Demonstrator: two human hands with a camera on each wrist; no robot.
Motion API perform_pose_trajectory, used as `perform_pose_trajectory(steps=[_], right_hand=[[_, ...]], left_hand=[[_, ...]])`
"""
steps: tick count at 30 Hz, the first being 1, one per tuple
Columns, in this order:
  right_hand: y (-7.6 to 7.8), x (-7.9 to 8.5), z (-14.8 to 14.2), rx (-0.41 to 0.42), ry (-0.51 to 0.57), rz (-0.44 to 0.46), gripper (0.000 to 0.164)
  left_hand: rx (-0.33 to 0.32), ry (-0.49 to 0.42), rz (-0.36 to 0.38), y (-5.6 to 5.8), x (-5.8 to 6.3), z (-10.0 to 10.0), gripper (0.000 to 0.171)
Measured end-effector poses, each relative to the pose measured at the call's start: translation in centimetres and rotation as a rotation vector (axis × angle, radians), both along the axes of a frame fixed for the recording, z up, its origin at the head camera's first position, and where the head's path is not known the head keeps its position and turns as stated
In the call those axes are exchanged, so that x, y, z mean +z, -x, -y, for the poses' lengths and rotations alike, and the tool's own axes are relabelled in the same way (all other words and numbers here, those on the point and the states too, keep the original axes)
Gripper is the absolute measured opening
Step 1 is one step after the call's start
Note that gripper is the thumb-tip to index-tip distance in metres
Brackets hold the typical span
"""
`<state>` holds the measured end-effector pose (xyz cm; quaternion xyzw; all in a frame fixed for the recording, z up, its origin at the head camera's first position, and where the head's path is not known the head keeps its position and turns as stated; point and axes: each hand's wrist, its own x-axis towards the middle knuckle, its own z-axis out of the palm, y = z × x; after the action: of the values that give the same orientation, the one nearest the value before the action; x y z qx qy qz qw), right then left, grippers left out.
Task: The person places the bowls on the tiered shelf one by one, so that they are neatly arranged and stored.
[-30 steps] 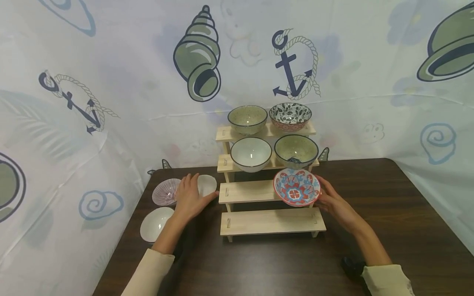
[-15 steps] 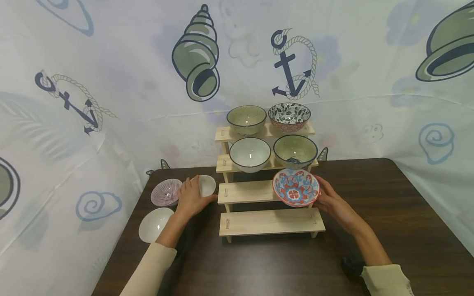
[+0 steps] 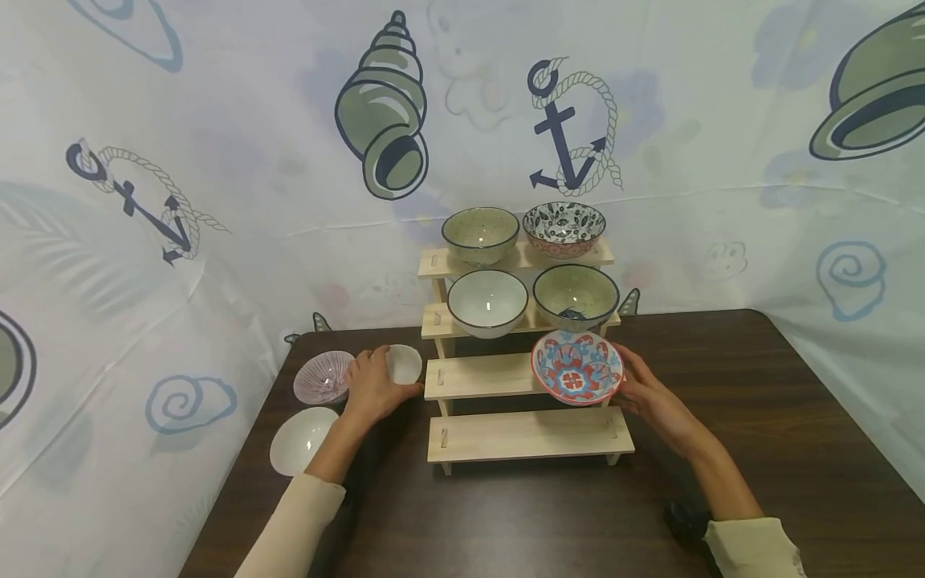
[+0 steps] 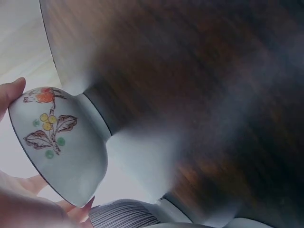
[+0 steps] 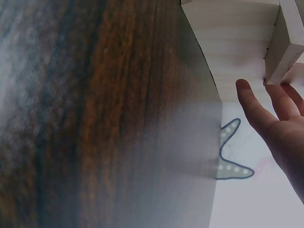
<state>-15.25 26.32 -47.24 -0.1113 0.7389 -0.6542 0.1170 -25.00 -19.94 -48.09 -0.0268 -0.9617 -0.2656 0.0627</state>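
Note:
In the head view, my left hand point(image 3: 372, 389) holds a small white bowl point(image 3: 403, 364) on the table's left side. The left wrist view shows this bowl point(image 4: 61, 137) side-on, with painted leaves and fruit; the thumb is at its rim and other fingers are at the opposite edge. My right hand point(image 3: 654, 401) is at the right edge of a red-and-blue patterned bowl point(image 3: 578, 367) on the third tier of a wooden stand point(image 3: 484, 375). In the right wrist view, its fingers point(image 5: 254, 102) look nearly straight beside a wooden support point(image 5: 285, 52); that bowl is out of sight there.
A purple-striped bowl point(image 3: 323, 377) and a white bowl point(image 3: 299, 441) stand left of the left hand. On the upper tiers are a speckled bowl point(image 3: 480, 235), a black-floral bowl point(image 3: 564, 229), a white bowl point(image 3: 487, 303) and a green bowl point(image 3: 576, 295). Patterned cloth point(image 3: 253, 281) hangs behind.
My left hand shifts very slightly around the small white bowl. The right hand and the patterned bowl stay in place, and the other bowls do not move.

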Motion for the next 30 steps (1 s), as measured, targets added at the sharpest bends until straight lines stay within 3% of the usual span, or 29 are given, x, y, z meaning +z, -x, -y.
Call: perform_pose_trajectory(steps=[7, 20, 30], right_hand=[[0.1, -0.2, -0.1, -0.004, 0.006, 0.005, 0.068], [-0.1, -0.1, -0.2, -0.013, 0.004, 0.016, 0.068], [0.1, 0.0, -0.1, -0.01, -0.008, 0.014, 0.068]], left_hand=[[-0.001, -0.01, -0.018, -0.3, 0.1, 0.1, 0.099], [-0.009, -0.073, -0.07, -1.4, 1.6, 0.9, 0.1], [-0.014, -0.019, -0.171, -2.8, 2.2, 1.6, 0.1]])
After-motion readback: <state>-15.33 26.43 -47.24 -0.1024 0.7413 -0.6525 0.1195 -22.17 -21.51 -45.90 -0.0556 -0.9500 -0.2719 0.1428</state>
